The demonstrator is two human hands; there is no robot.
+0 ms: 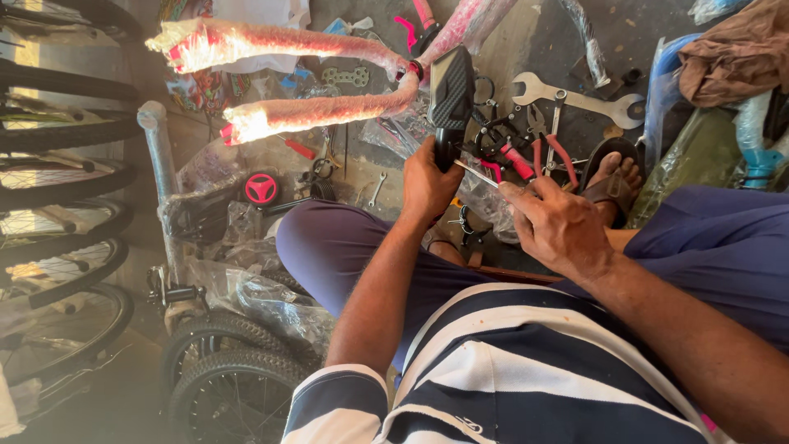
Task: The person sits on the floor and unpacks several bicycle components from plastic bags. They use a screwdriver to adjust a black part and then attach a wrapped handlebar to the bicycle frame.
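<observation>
Gripping the black bicycle saddle (449,90) from below, your left hand (427,185) was clenched around its underside, holding it upright and tilted away from you so that the mount beneath faced your other hand. Your right hand (559,226) pinched a thin metal tool (475,173) between thumb and fingers, its tip reaching left to the base of the saddle, just beside your left thumb; what kind of tool it was could not be told. You sat on the floor (534,41) with the saddle held above your knees, near enough to see the joint. Beyond it lay a large open-ended spanner (575,97) and red-handled pliers (552,144), close to your sandalled foot (612,173). To the far left, plastic-wrapped pink frame tubes (320,111) rested; small black tyres (234,374) stood near left.
</observation>
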